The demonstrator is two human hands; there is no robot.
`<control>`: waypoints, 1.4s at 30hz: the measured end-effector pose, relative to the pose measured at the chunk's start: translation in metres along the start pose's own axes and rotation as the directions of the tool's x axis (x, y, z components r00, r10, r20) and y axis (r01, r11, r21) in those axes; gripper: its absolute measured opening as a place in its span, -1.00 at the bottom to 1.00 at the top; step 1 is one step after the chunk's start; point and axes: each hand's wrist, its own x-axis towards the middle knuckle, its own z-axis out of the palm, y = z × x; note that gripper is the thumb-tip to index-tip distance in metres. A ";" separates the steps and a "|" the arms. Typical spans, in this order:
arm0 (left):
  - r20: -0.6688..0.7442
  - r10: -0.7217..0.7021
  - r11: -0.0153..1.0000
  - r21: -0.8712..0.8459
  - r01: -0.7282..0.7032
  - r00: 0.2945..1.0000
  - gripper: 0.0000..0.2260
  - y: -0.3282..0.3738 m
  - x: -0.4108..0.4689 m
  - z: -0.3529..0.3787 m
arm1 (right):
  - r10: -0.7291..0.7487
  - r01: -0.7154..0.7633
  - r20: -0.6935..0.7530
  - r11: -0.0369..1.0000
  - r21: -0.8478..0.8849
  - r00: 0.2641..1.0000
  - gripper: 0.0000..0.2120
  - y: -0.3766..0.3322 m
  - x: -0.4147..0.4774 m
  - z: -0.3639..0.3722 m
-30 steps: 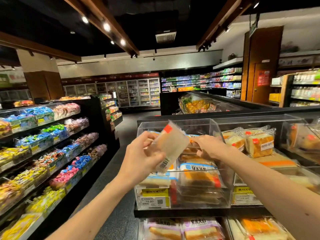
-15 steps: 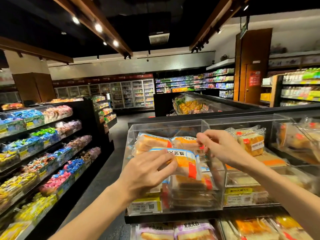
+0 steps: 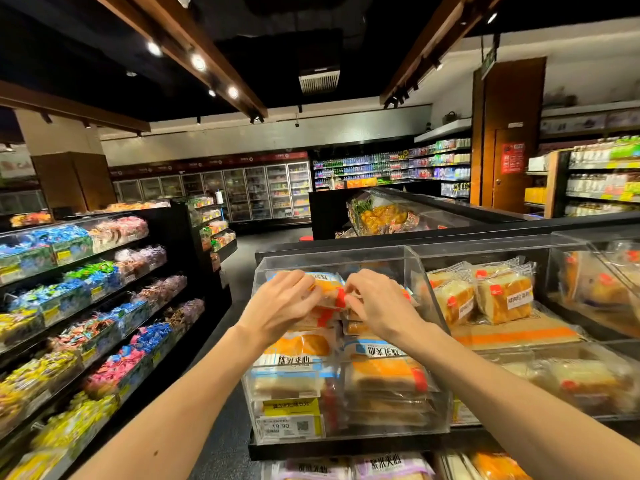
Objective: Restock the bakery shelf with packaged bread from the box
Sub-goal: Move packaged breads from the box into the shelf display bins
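Bread packet (image 3: 329,292) with an orange and red label was held at the top of the clear plastic bin (image 3: 332,259), above the other packets that filled it. Both hands were on this packet. The left hand (image 3: 282,306) gripped its left end, with the fingers curled over the top edge. The right hand (image 3: 379,303) pinched its right end near the red strip, with the fingers bent down. The two hands were close together, nearly touching at the fingertips. Both forearms were bare and came up from the lower edge of the view.

Under the held packet, inside the same bin, lay a stack of wrapped bread slices (image 3: 384,374) with blue and orange print, some flat and some leaning. A yellow and white price tag (image 3: 289,419) was fixed on the front wall of the bin, at the lower left. The bin stood on a dark shelf (image 3: 346,448), and packets with purple print (image 3: 391,464) showed on the level below.

Just beside it, on the right, a second clear bin (image 3: 485,242) held two upright packets of toast (image 3: 485,296) on top of flat orange ones. Across the aisle, on the left, were long shelves of coloured sweets (image 3: 69,306). Far behind stood glass-door fridges (image 3: 242,192).
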 end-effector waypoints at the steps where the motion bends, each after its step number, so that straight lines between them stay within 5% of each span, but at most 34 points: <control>1: 0.038 -0.011 0.999 0.050 0.009 0.999 -0.74 -0.003 -0.004 0.001 | 0.004 -0.004 0.012 1.000 -0.006 1.000 -0.83 -0.003 0.005 0.003; 7: 0.229 -0.113 0.984 0.164 0.076 0.967 -0.90 -0.009 -0.014 0.006 | 0.021 -0.015 0.048 0.992 -0.123 0.999 -0.78 -0.016 0.023 0.020; 14: 0.357 -0.308 0.950 0.157 0.269 0.882 -0.70 -0.006 -0.007 0.004 | 0.071 -0.070 0.011 0.993 -0.093 0.997 -0.77 -0.022 0.030 0.026; 22: 0.322 -0.449 0.826 -0.206 0.524 0.834 -0.91 0.004 -0.023 -0.048 | -0.014 0.019 -0.131 0.999 0.037 0.991 -0.79 -0.031 -0.017 0.010; 25: 0.320 -0.499 0.737 -0.333 0.588 0.805 -0.81 0.009 -0.046 -0.090 | -0.098 0.115 -0.171 0.989 0.090 0.980 -0.88 -0.060 -0.049 0.007; 30: 0.429 -0.548 0.658 -0.308 0.687 0.718 -0.70 0.022 -0.119 -0.175 | -0.223 0.230 -0.058 0.960 0.160 0.973 -0.76 -0.135 -0.105 0.039; 32: 0.492 -0.579 0.644 -0.214 0.735 0.650 -0.69 0.035 -0.162 -0.212 | -0.341 0.335 0.007 0.926 0.177 0.940 -0.68 -0.171 -0.129 0.069; 36: 0.618 -0.675 0.544 0.049 0.838 0.403 -0.65 0.093 -0.270 -0.303 | -0.581 0.520 0.215 0.806 0.282 0.785 -0.62 -0.250 -0.196 0.139; 42: 0.575 -0.801 0.220 0.542 0.811 -0.167 -0.73 0.239 -0.388 -0.479 | -0.825 0.655 0.417 0.560 0.508 0.382 -0.46 -0.388 -0.331 0.198</control>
